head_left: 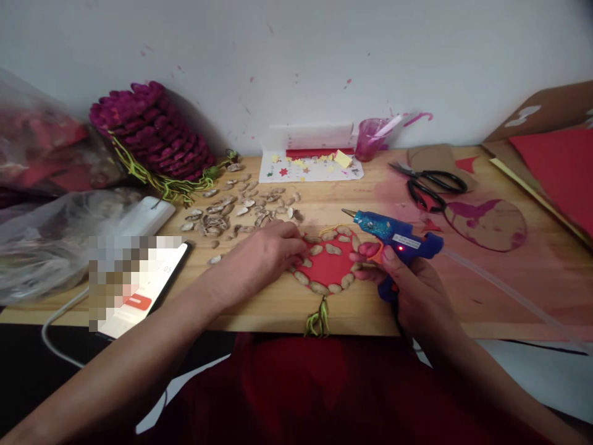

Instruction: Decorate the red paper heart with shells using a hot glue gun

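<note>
A round red disc (327, 267) lies near the table's front edge, with peanut shells (319, 288) ringing its rim and a few more inside. A green and yellow tassel (317, 320) hangs from its near side. My left hand (280, 246) is closed at the disc's upper left edge, fingertips pressed on a peanut shell they mostly hide. In my right hand (412, 278) is a blue glue gun (393, 238) with a lit red light. Its metal nozzle points left, above the disc's far right side. My right fingertips reach the disc's right rim.
Loose peanut shells (245, 210) are scattered behind my left hand. Black-handled scissors (430, 182) and a stained cardboard oval (486, 225) lie to the right. At the back stand a star-covered sheet (278, 173) and a pink cup (369, 139). A phone (148, 290) and plastic bags (69, 241) are left.
</note>
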`<state>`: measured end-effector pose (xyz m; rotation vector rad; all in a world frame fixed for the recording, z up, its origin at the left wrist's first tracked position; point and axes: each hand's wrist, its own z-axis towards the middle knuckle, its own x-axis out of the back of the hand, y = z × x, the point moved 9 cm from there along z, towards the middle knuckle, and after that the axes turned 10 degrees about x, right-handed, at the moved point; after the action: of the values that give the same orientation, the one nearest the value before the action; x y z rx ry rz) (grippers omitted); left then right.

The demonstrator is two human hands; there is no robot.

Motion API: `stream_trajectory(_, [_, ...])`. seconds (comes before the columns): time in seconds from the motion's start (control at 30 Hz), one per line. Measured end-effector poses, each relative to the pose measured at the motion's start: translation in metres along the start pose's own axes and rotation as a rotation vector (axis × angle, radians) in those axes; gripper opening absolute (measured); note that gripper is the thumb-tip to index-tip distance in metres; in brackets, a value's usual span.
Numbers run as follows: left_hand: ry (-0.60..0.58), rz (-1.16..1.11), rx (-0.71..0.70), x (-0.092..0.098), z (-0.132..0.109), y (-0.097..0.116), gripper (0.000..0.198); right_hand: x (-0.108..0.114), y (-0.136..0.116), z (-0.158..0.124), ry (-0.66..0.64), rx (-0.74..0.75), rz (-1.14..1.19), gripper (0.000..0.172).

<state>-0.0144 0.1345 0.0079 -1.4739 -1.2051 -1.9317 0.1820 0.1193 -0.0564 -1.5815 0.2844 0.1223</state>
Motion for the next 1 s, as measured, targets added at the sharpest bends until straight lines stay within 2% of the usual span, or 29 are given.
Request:
stream_trajectory(0.27, [0.013,-0.019,0.005,0.0,-0.002,0.004,0.02,0.001,0.001,-0.001,-0.013,-0.02,-0.085,0.016])
stream_trajectory(0.53, [-0.008,-0.049,0.025,0.001,-0.005,0.004,0.022,0.003,0.007,-0.001,-0.02,-0.006,-0.07,0.023])
stream_trajectory(0.83, [0.038,-0.068,0.006,-0.005,-0.007,-0.001,0.023,0.003,0.005,-0.001,-0.011,0.021,-0.08,0.023])
stream_trajectory(0.9, [0.075,-0.09,0.002,-0.002,-0.009,-0.002,0.026,0.001,0.003,-0.001,-0.01,0.025,-0.07,0.023])
stream_trajectory(1.0, [0.197,-0.091,0.024,0.008,-0.019,-0.003,0.031,-0.002,0.0,-0.001,-0.015,0.038,-0.048,0.022])
